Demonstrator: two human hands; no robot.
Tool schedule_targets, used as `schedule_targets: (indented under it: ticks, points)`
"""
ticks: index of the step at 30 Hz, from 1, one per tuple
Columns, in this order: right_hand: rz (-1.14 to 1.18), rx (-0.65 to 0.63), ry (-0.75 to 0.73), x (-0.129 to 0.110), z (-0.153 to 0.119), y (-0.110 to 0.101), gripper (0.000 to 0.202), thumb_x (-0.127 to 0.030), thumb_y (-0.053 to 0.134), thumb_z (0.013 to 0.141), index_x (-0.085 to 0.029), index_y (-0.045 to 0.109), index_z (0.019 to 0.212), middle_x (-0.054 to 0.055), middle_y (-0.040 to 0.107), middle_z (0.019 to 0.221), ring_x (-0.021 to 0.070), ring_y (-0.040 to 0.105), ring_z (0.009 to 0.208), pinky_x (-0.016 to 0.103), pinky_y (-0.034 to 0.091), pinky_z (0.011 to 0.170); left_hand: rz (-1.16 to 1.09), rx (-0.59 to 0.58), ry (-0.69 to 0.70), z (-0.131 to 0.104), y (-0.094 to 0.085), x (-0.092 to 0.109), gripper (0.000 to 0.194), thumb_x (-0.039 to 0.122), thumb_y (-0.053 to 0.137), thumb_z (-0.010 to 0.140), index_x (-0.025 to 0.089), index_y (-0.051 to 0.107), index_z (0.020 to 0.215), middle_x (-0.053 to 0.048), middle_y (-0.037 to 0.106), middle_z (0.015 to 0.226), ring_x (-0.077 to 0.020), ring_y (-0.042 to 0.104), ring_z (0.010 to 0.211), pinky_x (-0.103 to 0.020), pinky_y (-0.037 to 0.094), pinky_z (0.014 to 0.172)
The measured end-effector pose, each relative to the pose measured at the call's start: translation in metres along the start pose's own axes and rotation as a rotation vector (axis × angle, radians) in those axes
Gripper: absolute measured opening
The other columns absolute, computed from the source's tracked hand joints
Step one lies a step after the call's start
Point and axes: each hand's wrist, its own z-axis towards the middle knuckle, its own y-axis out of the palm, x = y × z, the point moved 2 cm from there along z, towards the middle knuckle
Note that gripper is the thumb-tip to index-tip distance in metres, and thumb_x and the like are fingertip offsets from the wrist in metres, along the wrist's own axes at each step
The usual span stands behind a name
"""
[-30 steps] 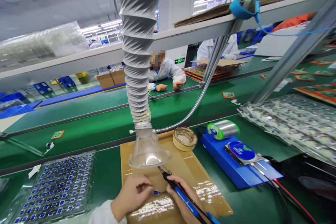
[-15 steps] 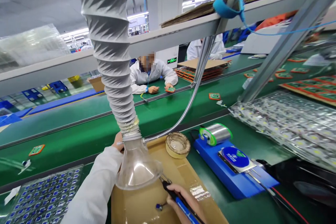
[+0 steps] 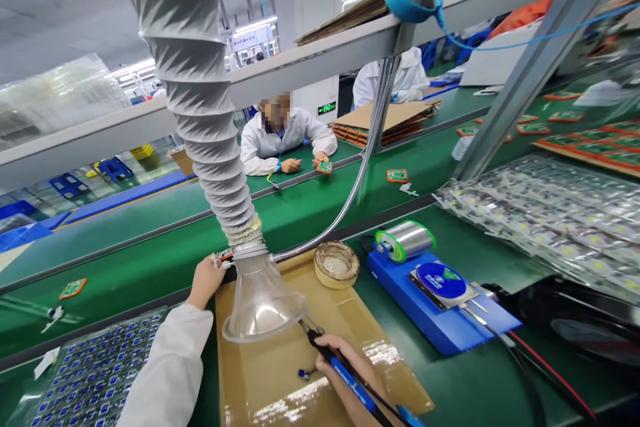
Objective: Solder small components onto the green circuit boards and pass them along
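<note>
Tool (image 3: 347, 380) first: position and hold?

Over the brown card (image 3: 265, 380), slanted, its pronged tip (image 3: 309, 328) just beside the rim of the clear hood (image 3: 263, 307). The right hand (image 3: 340, 392) grasps the blue-and-black body, fingers curled around it.

How should it handle?

Light and stiff, in my judgement. The body is the proper place to take hold; treat the metal tip as possibly hot, though heat cannot be confirmed by eye.

And the blue part (image 3: 303, 374)?

Lying on the card, near the curled fingers of that same hand. A thin dark lead (image 3: 313, 370) seems to run from it toward them; contact is unclear. I rate the part light and fragile, the lead soft. Take it by the sides, not by the lead.

Left hand (image 3: 205, 280)?

Stretched forward to the left of the hood, near the lower end of the hose (image 3: 205, 127), fingers bent. An orange-edged board (image 3: 227, 255) shows at the fingertips, mostly hidden. Whether it is gripped or merely touched, I am unable to say. It is probably thin and stiff; hold by the edge.
</note>
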Motion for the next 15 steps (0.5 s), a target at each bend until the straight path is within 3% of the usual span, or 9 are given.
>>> schedule_targets:
  ticks: [4,7,11,15]
  points:
    - [-0.015,-0.037,-0.039,0.002,0.003,-0.002,0.034,-0.050,0.066,0.089,-0.028,0.074,0.113,0.005,0.078,0.099,0.0243,0.074,0.089,0.028,0.059,0.075,-0.113,0.036,-0.025,-0.077,-0.016,-0.042,0.035,0.038,0.055,0.088,0.022,0.038,0.062,0.000,0.057,0.065,-0.0153,0.053,0.066,-0.026,0.041,0.069]
    - [0.000,-0.042,-0.059,0.003,0.004,-0.001,0.033,-0.048,0.066,0.089,-0.026,0.073,0.113,0.005,0.078,0.099,0.0240,0.075,0.088,0.030,0.060,0.080,-0.327,0.012,0.018,-0.131,-0.018,-0.058,0.041,0.045,0.056,0.088,0.022,0.035,0.062,-0.002,0.061,0.072,-0.0159,0.056,0.071,-0.026,0.043,0.070]
    - [-0.015,-0.035,-0.080,0.005,0.004,0.000,0.033,-0.048,0.066,0.091,-0.026,0.072,0.115,0.005,0.078,0.101,0.0240,0.075,0.092,0.032,0.060,0.085,-0.482,-0.097,0.177,-0.177,-0.007,-0.042,0.045,0.044,0.055,0.094,0.021,0.034,0.062,-0.003,0.060,0.074,-0.0167,0.058,0.073,-0.027,0.046,0.070]
    - [-0.019,-0.001,-0.099,0.006,0.004,-0.001,0.031,-0.047,0.067,0.092,-0.027,0.071,0.116,0.005,0.078,0.105,0.0251,0.076,0.096,0.031,0.061,0.082,-0.444,-0.256,0.427,-0.188,-0.002,-0.007,0.034,0.032,0.058,0.093,0.020,0.041,0.066,-0.006,0.066,0.084,-0.0204,0.062,0.086,-0.034,0.049,0.084]
